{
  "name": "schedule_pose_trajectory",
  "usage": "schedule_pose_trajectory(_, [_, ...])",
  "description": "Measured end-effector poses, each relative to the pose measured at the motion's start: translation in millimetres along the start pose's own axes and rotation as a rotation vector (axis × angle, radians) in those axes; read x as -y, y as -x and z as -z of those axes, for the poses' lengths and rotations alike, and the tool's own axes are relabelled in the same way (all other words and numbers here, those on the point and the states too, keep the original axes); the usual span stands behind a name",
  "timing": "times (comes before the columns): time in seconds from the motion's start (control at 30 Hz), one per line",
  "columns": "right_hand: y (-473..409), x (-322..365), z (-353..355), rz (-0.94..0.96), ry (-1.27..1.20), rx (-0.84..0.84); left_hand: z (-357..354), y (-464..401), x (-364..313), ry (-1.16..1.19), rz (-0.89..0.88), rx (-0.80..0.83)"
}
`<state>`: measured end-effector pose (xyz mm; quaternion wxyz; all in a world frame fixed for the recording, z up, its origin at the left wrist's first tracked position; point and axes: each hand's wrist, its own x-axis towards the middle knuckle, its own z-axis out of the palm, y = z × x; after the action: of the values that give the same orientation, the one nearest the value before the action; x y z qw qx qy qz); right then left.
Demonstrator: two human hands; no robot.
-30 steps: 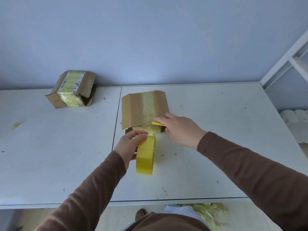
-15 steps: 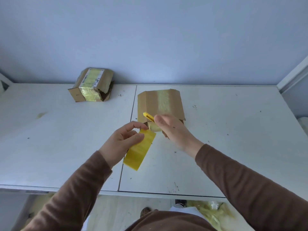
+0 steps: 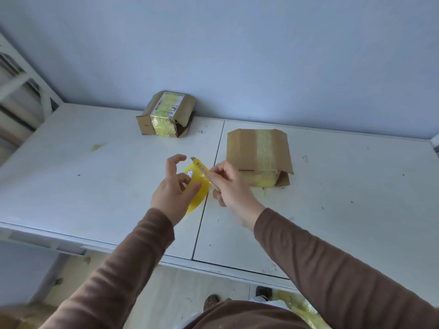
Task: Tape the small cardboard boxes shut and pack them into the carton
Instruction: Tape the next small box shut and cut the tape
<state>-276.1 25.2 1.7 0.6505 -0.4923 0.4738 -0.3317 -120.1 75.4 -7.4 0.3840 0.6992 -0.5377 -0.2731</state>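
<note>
My left hand [image 3: 172, 191] grips a yellow tape roll [image 3: 198, 189] above the white table [image 3: 95, 181]. My right hand [image 3: 231, 186] holds a yellow box cutter [image 3: 202, 168] whose tip points up-left across the roll. A small cardboard box [image 3: 259, 155] with a tape strip over its top and front sits just right of my hands, apart from them. A second small taped box [image 3: 166, 113] with a label stands at the back by the wall. No carton is in view.
The blue wall [image 3: 237, 55] runs behind the table. A seam splits the tabletop down the middle. White shelving [image 3: 21, 91] is at the far left. Yellow tape scraps [image 3: 297, 305] and shoes lie on the floor below the table's front edge.
Both hands have pulled back from the near box, left of it. The tape roll and cutter came away with them, and the view swung left so the boxes sit further right.
</note>
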Motion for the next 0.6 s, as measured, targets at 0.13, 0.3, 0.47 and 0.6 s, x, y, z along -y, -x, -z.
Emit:
schedule_pose_trajectory(0.13, [-12,-11,-28,-0.467,-0.544,-0.012,9,-8,16,-0.300,-0.100,-0.108])
schedule_pose_trajectory(0.3, [-33,-35,-56,-0.543,-0.362,-0.008,16,-24,38,-0.521,-0.097,-0.052])
schedule_pose_trajectory(0.47, [-49,-46,-56,-0.343,0.387,-0.058,8,-31,58,-0.656,-0.086,0.022])
schedule_pose_trajectory(0.6, [-36,-49,-36,0.016,0.760,-0.108,-10,-30,70,-0.636,-0.018,0.006])
